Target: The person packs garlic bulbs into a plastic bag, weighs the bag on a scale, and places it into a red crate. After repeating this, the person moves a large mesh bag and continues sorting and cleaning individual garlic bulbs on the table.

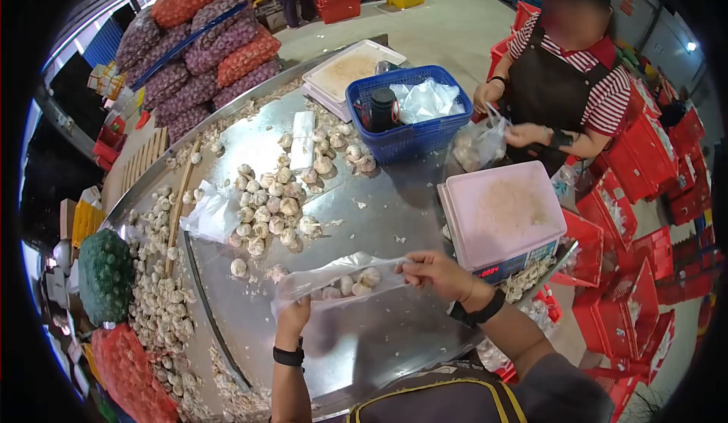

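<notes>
Papery, bulbous garlic heads (pixel 158 301) lie loose along the metal tabletop's (pixel 387 218) left edge. Near its front edge, the left hand (pixel 294 317) and right hand (pixel 438 273) pinch opposite sides of a thin, translucent plastic bag (pixel 341 280) containing rounded bulbs (pixel 369 277). Rightward sits a flat-topped scale (pixel 502 214).

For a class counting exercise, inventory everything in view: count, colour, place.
Garlic bulbs: many, whitish, on table
Metal table: one, silvery, centre
Boxy scale: one, pink, table's right
Plastic basket: one, blue, table's far side
Shallow box: one, pale, beside basket
Loose bags: two, white, among garlic
Mesh sacks: several; purple, red, green; left
Plastic crates: many, mostly red; right, back
Other people: three, varied clothing, beyond table
Open plastic bag: one, clear, between hands
Left hand: one, bare, holding bag
Right hand: one, bare, holding bag
</notes>
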Demonstrator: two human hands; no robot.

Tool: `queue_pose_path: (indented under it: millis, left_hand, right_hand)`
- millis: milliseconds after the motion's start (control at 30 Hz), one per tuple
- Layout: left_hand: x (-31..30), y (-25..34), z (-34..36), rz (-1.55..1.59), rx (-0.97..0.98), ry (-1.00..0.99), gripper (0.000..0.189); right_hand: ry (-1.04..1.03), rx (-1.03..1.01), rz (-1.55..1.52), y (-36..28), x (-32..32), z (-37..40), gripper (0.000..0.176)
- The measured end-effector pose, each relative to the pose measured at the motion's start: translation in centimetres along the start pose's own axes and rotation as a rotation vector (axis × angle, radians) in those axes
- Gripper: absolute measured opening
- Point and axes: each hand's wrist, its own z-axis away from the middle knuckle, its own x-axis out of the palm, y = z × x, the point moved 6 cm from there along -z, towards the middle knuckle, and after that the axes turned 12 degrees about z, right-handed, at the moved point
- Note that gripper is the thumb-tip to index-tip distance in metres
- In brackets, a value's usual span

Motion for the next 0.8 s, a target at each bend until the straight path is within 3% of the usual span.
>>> queue_pose_path:
  millis: [67, 167, 233, 300, 367, 433, 500, 567, 600, 633, 667, 700, 733, 767, 800]
  left_hand:
    - [-1.2, 4.9, -0.9, 0.017, 0.163, 0.026, 0.044]
    - [-1.1, 13.3, -3.1, 0.053, 0.123, -0.066, 0.044]
    - [0.5, 18.8, -3.8, 0.01, 0.258, -0.057, 0.05]
    - [3.1, 23.4, -4.5, 0.098, 0.365, -0.057, 0.054]
    - [5.9, 27.6, -5.5, 0.155, 0.511, -0.054, 0.058]
    - [9.9, 31.2, -6.4, 0.187, 0.514, -0.123, 0.057]
    - [12.6, 35.6, -6.8, 0.353, 0.764, -0.148, 0.058]
    - [15.7, 36.3, -6.3, 0.293, 0.676, -0.181, 0.056]
    - [17.8, 36.8, -6.4, 0.227, 0.637, -0.21, 0.054]
    - [21.2, 36.5, -6.2, 0.034, 0.659, -0.383, 0.053]
    - [23.6, 35.6, -5.7, -0.092, 0.812, -0.235, 0.049]
    - [26.9, 34.3, -4.7, -0.283, 1.076, -0.132, 0.049]
    - [25.5, 36.2, -4.3, -0.151, 0.538, -0.928, 0.048]
    - [27.5, 33.5, -3.9, 0.048, 0.472, -0.665, 0.049]
    - [25.0, 34.6, -2.9, 0.211, 0.434, -0.517, 0.049]
  right_hand:
    - [0.048, -0.043, 0.003, -3.3, -1.8, 1.7, 0.025]
    - [0.199, -0.146, -0.013, -7.4, -6.7, 6.0, 0.024]
    - [0.494, -0.607, 0.453, -10.1, -9.2, 11.9, 0.026]
    - [0.699, -0.536, 0.728, -11.2, -12.1, 17.5, 0.029]
    - [0.863, -0.571, 0.129, -7.8, -17.0, 22.1, 0.039]
    - [0.403, -0.735, -0.08, -10.6, -17.1, 24.5, 0.03]
    - [0.464, -0.774, -0.094, -10.4, -18.5, 26.9, 0.023]
    - [0.727, -0.72, -0.119, -8.4, -20.8, 28.1, 0.019]
    - [1.068, -0.494, -0.066, -6.5, -21.6, 28.6, 0.019]
    - [0.982, -0.426, -0.035, -4.1, -23.8, 28.6, 0.016]
    - [1.229, -0.399, -0.042, -4.3, -22.6, 27.9, 0.017]
    - [1.235, -0.302, -0.095, -3.0, -23.7, 27.6, 0.016]
    - [1.077, -0.269, 0.005, -1.5, -25.5, 27.8, 0.016]
    - [0.995, -0.261, 0.039, -1.0, -25.8, 27.5, 0.017]
    - [0.953, -0.31, -0.012, -1.8, -25.1, 27.1, 0.017]
